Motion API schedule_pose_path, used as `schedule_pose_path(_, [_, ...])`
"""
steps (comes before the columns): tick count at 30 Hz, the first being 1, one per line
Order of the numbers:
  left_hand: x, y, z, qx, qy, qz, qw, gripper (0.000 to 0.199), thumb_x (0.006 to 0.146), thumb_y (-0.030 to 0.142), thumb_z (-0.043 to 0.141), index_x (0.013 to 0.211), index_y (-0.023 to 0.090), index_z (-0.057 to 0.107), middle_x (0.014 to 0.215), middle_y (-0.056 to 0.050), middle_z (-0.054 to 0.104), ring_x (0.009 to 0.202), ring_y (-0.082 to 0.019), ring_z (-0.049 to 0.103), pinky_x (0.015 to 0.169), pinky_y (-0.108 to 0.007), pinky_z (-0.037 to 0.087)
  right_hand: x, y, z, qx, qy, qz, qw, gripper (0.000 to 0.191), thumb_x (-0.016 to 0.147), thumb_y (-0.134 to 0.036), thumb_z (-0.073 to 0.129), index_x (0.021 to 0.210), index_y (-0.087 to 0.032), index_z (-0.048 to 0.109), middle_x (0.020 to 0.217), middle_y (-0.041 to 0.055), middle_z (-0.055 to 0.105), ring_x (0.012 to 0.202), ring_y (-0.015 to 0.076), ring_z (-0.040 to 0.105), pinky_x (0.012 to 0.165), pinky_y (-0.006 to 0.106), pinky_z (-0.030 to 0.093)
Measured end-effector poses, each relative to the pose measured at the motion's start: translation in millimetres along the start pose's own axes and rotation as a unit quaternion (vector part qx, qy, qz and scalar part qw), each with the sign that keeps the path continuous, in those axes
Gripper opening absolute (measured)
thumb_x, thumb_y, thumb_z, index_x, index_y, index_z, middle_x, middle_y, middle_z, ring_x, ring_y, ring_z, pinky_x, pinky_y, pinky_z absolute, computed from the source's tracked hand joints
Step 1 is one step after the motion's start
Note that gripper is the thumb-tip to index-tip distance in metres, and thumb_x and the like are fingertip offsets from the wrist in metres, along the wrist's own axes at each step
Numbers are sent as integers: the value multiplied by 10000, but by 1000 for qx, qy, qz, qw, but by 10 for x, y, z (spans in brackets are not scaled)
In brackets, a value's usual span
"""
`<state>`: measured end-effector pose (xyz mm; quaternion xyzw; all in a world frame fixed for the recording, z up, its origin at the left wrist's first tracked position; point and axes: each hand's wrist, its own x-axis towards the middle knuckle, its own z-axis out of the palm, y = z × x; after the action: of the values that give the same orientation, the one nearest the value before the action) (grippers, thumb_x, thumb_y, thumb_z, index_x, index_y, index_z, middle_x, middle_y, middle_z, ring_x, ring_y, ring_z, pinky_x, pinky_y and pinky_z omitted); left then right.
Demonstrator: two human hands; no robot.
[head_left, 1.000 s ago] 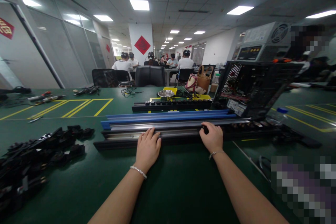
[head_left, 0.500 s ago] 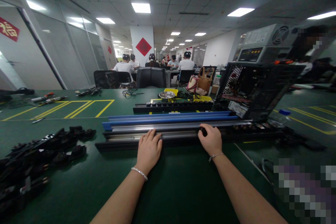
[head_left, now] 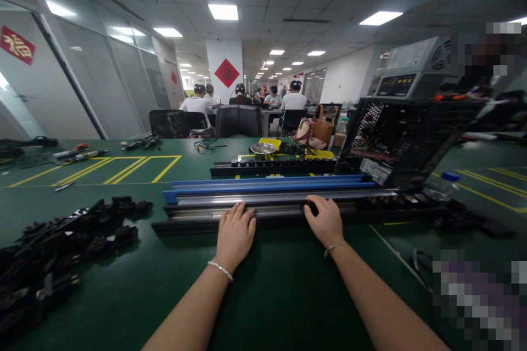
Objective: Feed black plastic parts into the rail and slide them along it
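Note:
My left hand (head_left: pixel 236 233) lies over a long black channel strip (head_left: pixel 181 227), its fingers stretched out across the near edge. To the right, my right hand (head_left: pixel 327 222) is closed around a small black piece (head_left: pixel 313 208) at the same strip; the fingers hide most of that piece. Behind the strip runs another channel with a shiny silver inside (head_left: pixel 284 197). Just beyond it is a long blue strip (head_left: pixel 272 182). Several small black parts sit in the strip's right end.
A pile of black parts (head_left: pixel 99 230) lies at left. An open computer case (head_left: pixel 407 137) with power supply units (head_left: pixel 405 85) on top stands at right. Farther back are a socket-filled strip (head_left: pixel 275 166), a metal dish (head_left: pixel 263 148) and cables. Other people sit at distant desks.
My right hand has slid a little to the left along the strip with the small black piece. My left hand stays in place on the strip. The view has shifted slightly.

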<state>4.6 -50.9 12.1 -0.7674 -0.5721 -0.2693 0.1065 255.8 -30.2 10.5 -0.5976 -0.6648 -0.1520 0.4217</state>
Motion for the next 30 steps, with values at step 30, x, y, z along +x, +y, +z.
schedule_pose_path(30, [4,16,-18,-5,-3,-3,1000,360,910,348,371,1150,252,622,1333,-57,533,1248,-247,449,1052,-466,325,-43,-151,32,67,-30,-45,996,252,814,-250,470,1008,-197,623,1066,80,677,1022,228,599,1017,489,327])
